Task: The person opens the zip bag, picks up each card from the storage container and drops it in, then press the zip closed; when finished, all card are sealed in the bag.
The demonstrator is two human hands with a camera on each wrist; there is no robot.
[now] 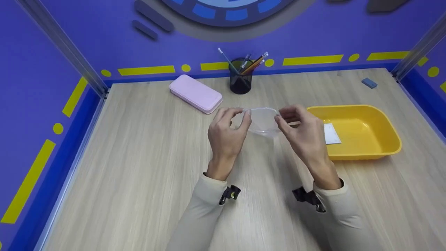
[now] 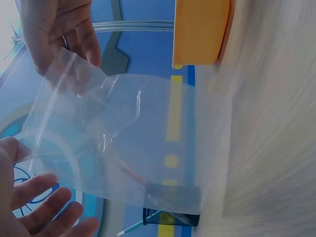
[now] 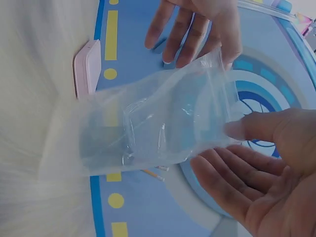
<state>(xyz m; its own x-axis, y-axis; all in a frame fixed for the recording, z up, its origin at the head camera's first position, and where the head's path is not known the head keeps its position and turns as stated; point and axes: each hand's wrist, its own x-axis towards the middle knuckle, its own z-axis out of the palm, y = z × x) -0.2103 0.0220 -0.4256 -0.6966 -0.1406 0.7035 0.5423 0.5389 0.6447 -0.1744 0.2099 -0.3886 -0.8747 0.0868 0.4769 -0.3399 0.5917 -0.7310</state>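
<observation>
Between my two hands hangs a clear zip-lock plastic bag, its mouth spread apart at the top. My left hand pinches one corner of the zip edge with thumb and fingers. The opposite corner is pinched by my right hand. In the left wrist view the see-through bag drops down toward the table, and nothing shows inside it. From the right wrist, the bag shows creases across its middle and a zip strip near the thumb.
A yellow tray holding a white card stands right of my right hand. Behind the bag are a pink case and a black mesh cup of pencils. A small blue-grey block lies at the back right.
</observation>
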